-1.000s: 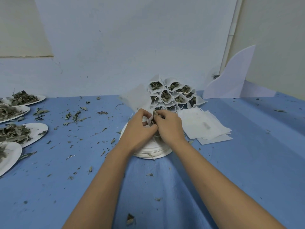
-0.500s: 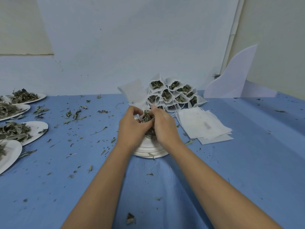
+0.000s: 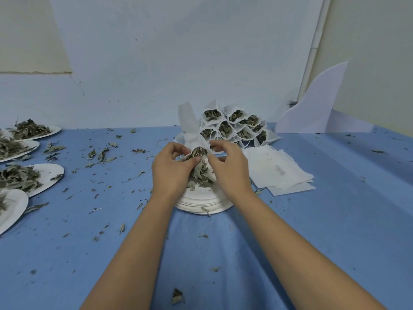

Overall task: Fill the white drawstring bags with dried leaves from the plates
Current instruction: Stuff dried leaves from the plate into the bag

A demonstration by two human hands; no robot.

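Note:
I hold a white drawstring bag [image 3: 190,130] upside-up over a stack of white plates [image 3: 202,203]; its open mouth shows dried leaves. My left hand [image 3: 171,170] pinches the bag's left rim. My right hand [image 3: 229,167] pinches the right rim, fingers curled. A clump of dried leaves [image 3: 201,173] lies on the top plate between my hands. Behind them, several filled bags [image 3: 234,127] lean in a pile against the wall.
A stack of flat empty bags [image 3: 279,172] lies right of the plates. Plates of dried leaves [image 3: 24,179] line the left edge of the blue table [image 3: 335,220]. Loose leaf bits are scattered over the cloth. A white curved board [image 3: 312,106] stands at the back right.
Both hands have lifted off the plate with the bag and parted slightly. The bag's mouth now faces me, and the leaf clump on the plate has come into view.

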